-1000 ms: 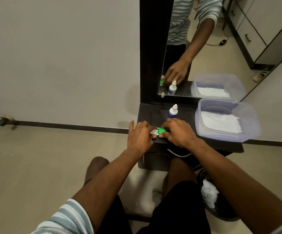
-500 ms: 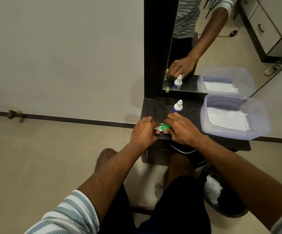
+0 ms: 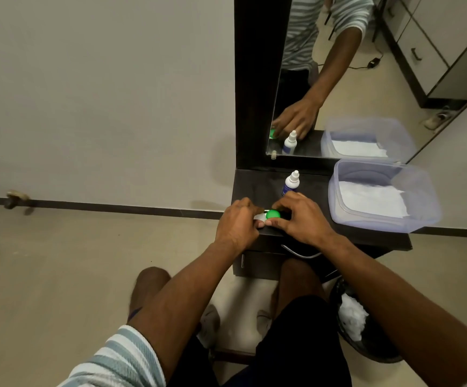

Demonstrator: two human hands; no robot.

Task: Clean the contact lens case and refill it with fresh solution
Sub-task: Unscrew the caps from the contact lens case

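Lens case (image 3: 268,215) pinched between left hand (image 3: 237,226) and right hand (image 3: 300,219) fingers.

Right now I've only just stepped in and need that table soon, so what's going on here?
A seated person is working on a contact lens case at the front edge of a small dark table. The left hand steadies its white end, and the right hand has fingers around the green cap. The solution bottle stands upright, untouched, just behind the hands. A clear plastic tub holding white tissue sits to the right, and a dark bin with crumpled tissue is on the floor.
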